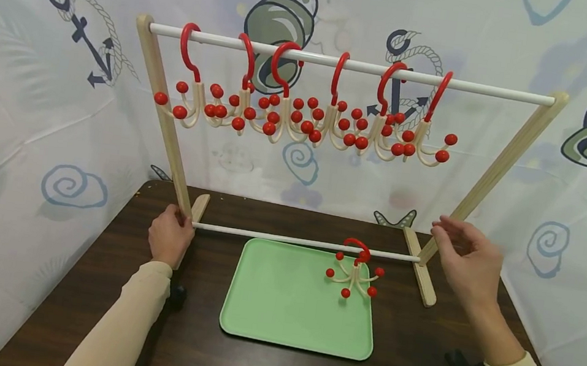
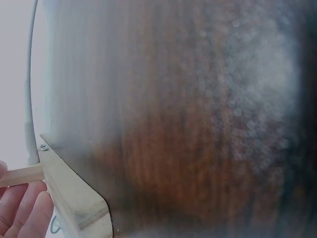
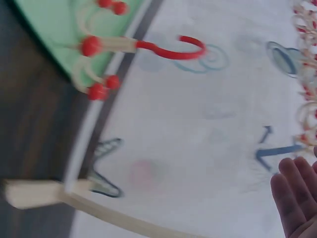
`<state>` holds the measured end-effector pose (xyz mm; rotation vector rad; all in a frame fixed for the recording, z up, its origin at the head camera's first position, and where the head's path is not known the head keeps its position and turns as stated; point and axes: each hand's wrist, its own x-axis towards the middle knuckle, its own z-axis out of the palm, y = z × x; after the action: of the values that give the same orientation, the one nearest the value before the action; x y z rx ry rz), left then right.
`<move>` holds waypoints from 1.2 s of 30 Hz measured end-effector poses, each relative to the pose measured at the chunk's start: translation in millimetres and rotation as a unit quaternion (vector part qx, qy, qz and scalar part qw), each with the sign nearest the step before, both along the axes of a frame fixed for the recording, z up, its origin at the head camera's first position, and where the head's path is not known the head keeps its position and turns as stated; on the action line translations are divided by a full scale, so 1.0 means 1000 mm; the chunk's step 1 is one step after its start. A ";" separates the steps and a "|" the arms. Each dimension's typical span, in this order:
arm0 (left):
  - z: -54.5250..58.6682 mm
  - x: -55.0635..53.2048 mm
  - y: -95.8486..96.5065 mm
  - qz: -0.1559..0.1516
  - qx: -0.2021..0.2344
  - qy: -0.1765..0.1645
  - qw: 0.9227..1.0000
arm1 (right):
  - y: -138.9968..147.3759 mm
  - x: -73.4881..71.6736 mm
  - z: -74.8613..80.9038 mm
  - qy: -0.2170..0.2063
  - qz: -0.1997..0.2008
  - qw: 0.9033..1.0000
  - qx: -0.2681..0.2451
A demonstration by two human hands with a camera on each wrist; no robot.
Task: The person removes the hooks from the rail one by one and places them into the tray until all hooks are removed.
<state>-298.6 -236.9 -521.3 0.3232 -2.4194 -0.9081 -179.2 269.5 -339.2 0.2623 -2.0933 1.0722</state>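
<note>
A wooden rack with white bars stands on the table. My left hand (image 1: pixel 171 236) grips the foot of its left post (image 1: pixel 168 135); in the left wrist view the fingers (image 2: pixel 27 210) curl under the wood. Close to the right post (image 1: pixel 496 166), my right hand (image 1: pixel 465 264) is raised with nothing in it, its fingers loosely bent. Several beige hangers (image 1: pixel 284 107) with red hooks and red-tipped prongs hang in a row from the top bar (image 1: pixel 495 92). One more hanger (image 1: pixel 355 271) stands on the green tray (image 1: pixel 294 300), hook upward, beside the lower bar (image 1: pixel 286 239).
The tray lies on a dark brown table (image 1: pixel 193 355), its far edge by the lower bar. Wooden feet (image 1: pixel 423 277) support the rack at each side. A white cloth (image 1: pixel 82 137) printed with shells and anchors surrounds the table's back and sides.
</note>
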 end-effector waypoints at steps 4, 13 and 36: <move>0.001 0.000 -0.001 0.003 0.002 0.000 1.000 | -0.005 -0.007 0.032 0.026 -0.014 1.000 0.009; 0.002 -0.001 0.000 0.007 0.007 -0.011 1.000 | -0.001 -0.049 0.075 0.042 -0.054 0.997 0.041; 0.001 -0.001 0.001 0.005 0.002 -0.018 1.000 | -0.020 -0.107 0.115 -0.187 -0.029 0.976 0.111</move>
<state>-299.6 -236.4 -520.2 0.3557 -2.4464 -0.9097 -286.1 249.4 -224.1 0.1100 -2.5463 0.9044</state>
